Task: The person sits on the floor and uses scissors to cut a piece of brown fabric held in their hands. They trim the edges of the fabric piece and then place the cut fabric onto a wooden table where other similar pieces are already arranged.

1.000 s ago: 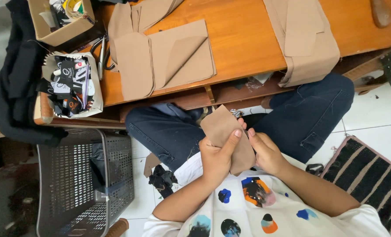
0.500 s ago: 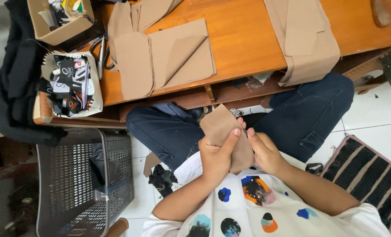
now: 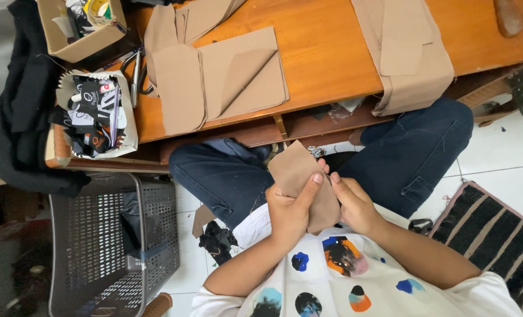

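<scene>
Tan fabric piece (image 3: 299,176), pointed at its top, is held upright over the person's lap, below the near edge of the wooden worktop (image 3: 332,53). On that worktop, a long tan cloth (image 3: 411,64) hangs over the near edge toward the right, and a stack of cut tan pieces (image 3: 214,76) lies near the left end, one flap folded over. A grey perforated plastic basket (image 3: 97,246) stands on the floor beside the person's knee, under the worktop's left end. A striped mat (image 3: 496,235) lies on the floor at the right. A white paper bag of black scraps (image 3: 94,114) sits at the worktop's left edge, with a cardboard box (image 3: 73,29) at the far left corner. The left hand (image 3: 291,208) grips the fabric piece, thumb pressed up its front. The right hand (image 3: 352,202) pinches the piece's right edge.
</scene>
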